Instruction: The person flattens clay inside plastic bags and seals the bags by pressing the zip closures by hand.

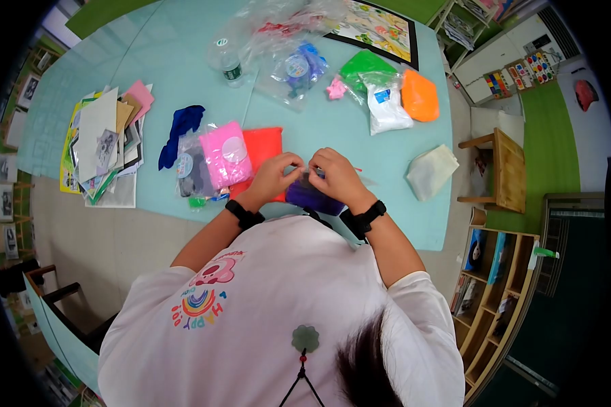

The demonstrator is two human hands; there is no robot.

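My left hand [276, 177] and my right hand [338, 178] meet close together near the front of the table. Their fingers are pinched at the top of a clear plastic bag with a purple lump [312, 198] in it. The bag's edge is partly hidden by the fingers. Just left of it lies a red packet [265, 146], partly under my left hand. A pink packet [226, 154] with a round label overlaps the red one. Beside that is a dark grey packet [194, 166], also labelled.
A dark blue lump [182, 132] and a paper pile [108, 142] lie left. Farther back are a plastic bottle [231, 64], clear bags [278, 27] and a framed picture [377, 30]. Green [365, 68], white [387, 108] and orange [419, 95] packets and a cream pouch [432, 172] lie right.
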